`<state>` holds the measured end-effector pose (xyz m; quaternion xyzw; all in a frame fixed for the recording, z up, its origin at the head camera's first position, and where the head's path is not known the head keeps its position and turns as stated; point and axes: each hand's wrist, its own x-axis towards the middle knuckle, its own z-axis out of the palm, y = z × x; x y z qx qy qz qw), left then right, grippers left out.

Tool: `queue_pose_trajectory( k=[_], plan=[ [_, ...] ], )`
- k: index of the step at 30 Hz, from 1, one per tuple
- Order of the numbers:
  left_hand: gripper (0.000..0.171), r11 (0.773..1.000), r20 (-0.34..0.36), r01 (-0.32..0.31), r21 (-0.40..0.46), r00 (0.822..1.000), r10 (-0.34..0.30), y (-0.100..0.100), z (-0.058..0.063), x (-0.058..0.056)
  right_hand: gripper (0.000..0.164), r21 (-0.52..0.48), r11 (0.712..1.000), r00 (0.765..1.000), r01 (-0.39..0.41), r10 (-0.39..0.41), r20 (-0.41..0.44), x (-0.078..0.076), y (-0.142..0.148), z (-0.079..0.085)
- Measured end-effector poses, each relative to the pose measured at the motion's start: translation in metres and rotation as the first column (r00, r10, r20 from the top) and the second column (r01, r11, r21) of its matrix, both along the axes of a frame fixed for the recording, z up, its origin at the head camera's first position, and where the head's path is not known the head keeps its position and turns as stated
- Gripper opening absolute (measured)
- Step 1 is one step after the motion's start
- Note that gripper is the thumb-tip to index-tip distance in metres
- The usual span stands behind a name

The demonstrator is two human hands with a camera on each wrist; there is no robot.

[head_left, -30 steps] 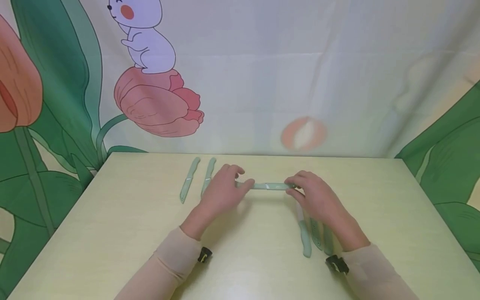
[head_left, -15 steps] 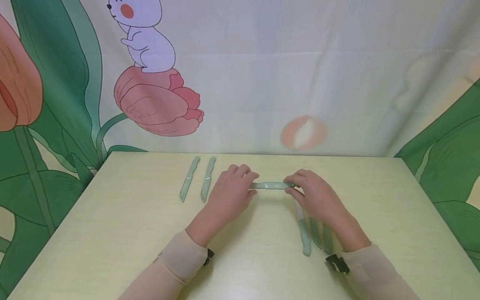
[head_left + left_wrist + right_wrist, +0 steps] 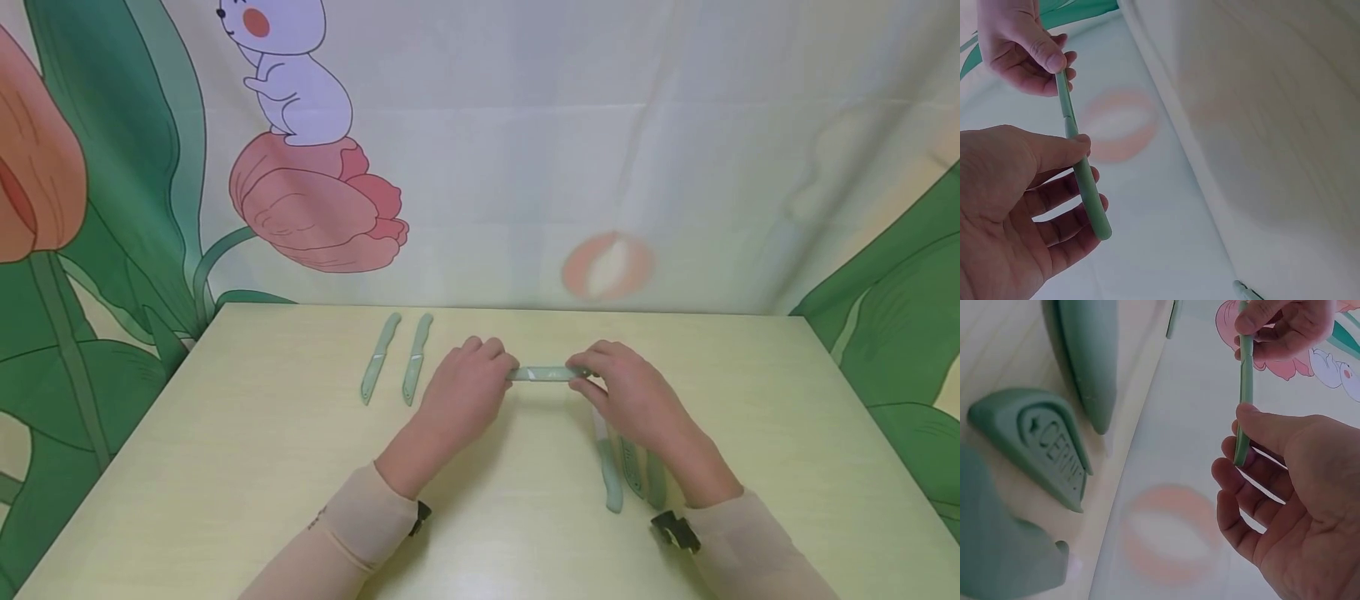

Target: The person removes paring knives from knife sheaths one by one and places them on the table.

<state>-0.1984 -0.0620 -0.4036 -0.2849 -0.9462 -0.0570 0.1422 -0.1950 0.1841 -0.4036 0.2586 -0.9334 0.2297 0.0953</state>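
Both hands hold a green paring knife in a green sheath [image 3: 546, 374], level above the table. My left hand [image 3: 467, 387] grips the handle [image 3: 1092, 203], thumb on one side and fingers curled behind it. Its rear part shows past the thumb in the left wrist view. My right hand [image 3: 637, 398] pinches the sheath's tip end between thumb and fingers. A narrow pale band shows where sheath and handle meet. Below the right hand lie an unsheathed knife [image 3: 611, 479] with a pale blade, a loose sheath [image 3: 1035, 437] with raised lettering, and another green piece [image 3: 657, 482], partly hidden.
Two sheathed knives [image 3: 380, 358] [image 3: 417, 358] lie side by side at the back left of the pale wooden table [image 3: 187, 467]. A printed cloth [image 3: 487, 167] hangs right behind the table's far edge.
My left hand has moved right along the handle and closed its fingers round it, uncovering the second sheathed knife at the left. The right hand has stayed nearly still.
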Motion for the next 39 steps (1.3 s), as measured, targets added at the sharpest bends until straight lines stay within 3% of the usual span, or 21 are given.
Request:
queue_pose_trajectory(
  k=[9, 17, 29, 39],
  plan=[
    [0.010, 0.999, -0.019, 0.005, -0.032, 1.000, -0.006, 0.003, -0.004, 0.003, 0.037, 0.113, 0.994, 1.000, 0.009, -0.010, 0.011, 0.003, -0.004, 0.005],
    [0.010, 0.998, -0.060, 0.016, -0.055, 0.998, -0.020, 0.006, -0.003, 0.008, 0.043, 0.174, 0.985, 0.999, -0.013, 0.021, -0.043, 0.011, -0.014, 0.009],
    [0.010, 0.994, -0.078, 0.046, -0.098, 0.995, -0.054, 0.013, 0.002, 0.019, 0.035, 0.215, 0.976, 0.992, -0.035, 0.060, -0.111, 0.019, -0.023, 0.008],
    [0.010, 0.995, -0.092, 0.046, -0.083, 0.994, -0.054, 0.014, 0.002, 0.022, 0.023, 0.181, 0.982, 0.987, -0.055, 0.081, -0.141, 0.020, -0.023, 0.005]
  ],
)
